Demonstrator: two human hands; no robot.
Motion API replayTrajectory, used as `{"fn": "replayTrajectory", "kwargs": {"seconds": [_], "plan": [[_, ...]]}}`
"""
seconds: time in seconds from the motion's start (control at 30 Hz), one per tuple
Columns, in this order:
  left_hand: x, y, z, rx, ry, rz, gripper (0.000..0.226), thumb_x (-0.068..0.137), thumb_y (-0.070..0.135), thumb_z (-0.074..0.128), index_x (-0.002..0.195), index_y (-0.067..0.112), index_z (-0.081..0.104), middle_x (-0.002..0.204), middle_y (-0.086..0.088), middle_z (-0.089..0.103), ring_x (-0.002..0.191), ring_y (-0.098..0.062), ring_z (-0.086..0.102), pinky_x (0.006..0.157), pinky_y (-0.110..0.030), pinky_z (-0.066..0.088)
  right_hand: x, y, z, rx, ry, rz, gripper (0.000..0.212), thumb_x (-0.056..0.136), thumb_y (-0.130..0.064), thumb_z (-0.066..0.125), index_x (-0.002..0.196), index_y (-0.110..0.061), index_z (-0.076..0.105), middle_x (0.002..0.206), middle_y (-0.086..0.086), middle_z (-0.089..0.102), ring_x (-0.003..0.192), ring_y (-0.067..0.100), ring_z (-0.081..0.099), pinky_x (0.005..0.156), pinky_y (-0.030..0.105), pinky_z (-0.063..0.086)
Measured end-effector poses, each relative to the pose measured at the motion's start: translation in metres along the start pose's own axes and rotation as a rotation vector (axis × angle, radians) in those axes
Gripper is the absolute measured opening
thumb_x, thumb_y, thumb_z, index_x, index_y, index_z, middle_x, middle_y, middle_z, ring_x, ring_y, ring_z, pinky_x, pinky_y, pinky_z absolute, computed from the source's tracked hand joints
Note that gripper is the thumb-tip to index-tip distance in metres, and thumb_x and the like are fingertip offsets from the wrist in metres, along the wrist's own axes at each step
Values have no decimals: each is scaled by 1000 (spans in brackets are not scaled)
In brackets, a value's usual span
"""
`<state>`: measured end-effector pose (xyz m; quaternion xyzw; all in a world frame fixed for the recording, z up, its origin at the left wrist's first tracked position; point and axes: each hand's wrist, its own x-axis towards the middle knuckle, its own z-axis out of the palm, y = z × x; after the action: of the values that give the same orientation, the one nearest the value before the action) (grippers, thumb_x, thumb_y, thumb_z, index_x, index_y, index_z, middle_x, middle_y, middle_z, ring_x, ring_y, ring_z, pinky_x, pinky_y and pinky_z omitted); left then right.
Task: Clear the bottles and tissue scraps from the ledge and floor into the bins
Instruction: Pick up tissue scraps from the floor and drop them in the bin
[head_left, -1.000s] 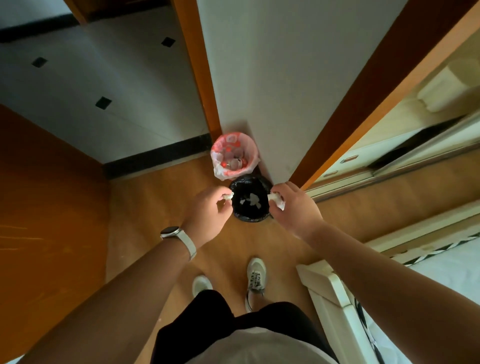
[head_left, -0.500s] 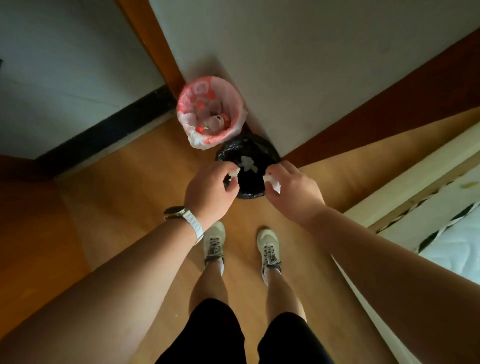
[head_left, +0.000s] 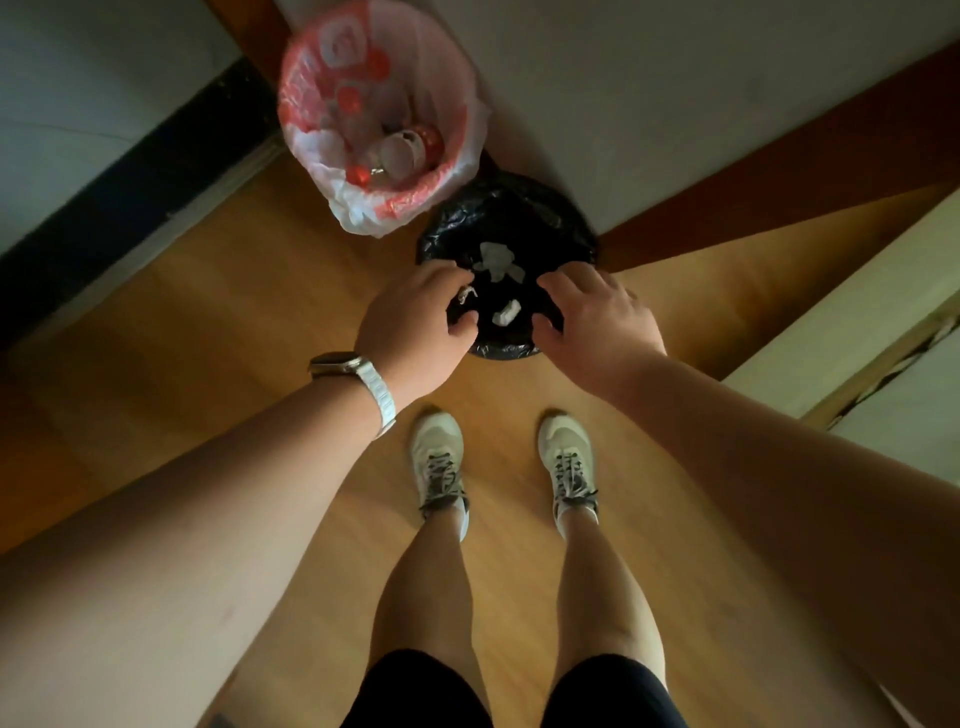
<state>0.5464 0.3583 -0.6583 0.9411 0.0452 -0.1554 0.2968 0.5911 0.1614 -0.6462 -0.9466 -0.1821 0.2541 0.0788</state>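
Left grip (head_left: 415, 322) on scrap (head_left: 464, 295) above bin (head_left: 519, 193)

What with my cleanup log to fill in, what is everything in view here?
pink-bagged bin: 1, pink and white, against the wall.
bottles: count unclear, clear with red, inside the pink-bagged bin.
black-bagged bin: 1, black, beside the pink-bagged bin, nearer the person.
tissue scraps: 3 visible, white, within the black-bagged bin's opening.
floor: 1, orange-brown wood, underfoot.
watch: 1, white strap, left wrist.
shoes: 2, pale grey, on the floor.
left hand: 1, over the black-bagged bin's rim, one scrap at its fingers, grip unclear.
right hand: 1, over the same bin, fingers loosely curled, holding nothing.
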Motion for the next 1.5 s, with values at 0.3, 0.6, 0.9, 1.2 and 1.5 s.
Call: {"fn": "replayTrajectory", "kwargs": {"seconds": [0.3,0.6,0.9,1.2,1.5], "plan": [[-38,24,-82,226,25,131,45,84,31,66,126,18,58,134,-7,55,121,-29,50,95,-46,45,-49,-34,-84,-134,-4,52,52,96,-51,40,141,-25,42,141,4,44,127,27,43,100,43,40],[-87,105,-200,304,106,243,46,88,35,59,131,20,55,134,-3,51,126,-27,43,97,-47,41,-133,-73,-197,-145,108,74,49,95,-51,41,136,-25,47,135,2,50,122,26,47,96,42,43],[-133,198,-261,306,119,524,44,89,35,55,127,15,58,130,-7,57,123,-28,48,98,-47,42,-253,-80,-287,-121,255,222,51,93,-54,35,131,-23,49,132,4,52,121,29,49,98,44,43],[-158,310,-256,370,61,810,45,88,36,55,128,16,58,132,-7,56,124,-28,48,95,-46,44,-372,-52,-314,-74,349,440,54,93,-55,36,135,-24,47,135,4,50,122,28,48,98,43,40],[-231,434,-202,431,38,1085,47,91,41,48,132,19,56,138,-8,54,129,-26,45,105,-45,36,-517,2,-304,21,514,663,51,95,-52,39,137,-24,44,138,1,46,128,26,41,104,41,32]]}}
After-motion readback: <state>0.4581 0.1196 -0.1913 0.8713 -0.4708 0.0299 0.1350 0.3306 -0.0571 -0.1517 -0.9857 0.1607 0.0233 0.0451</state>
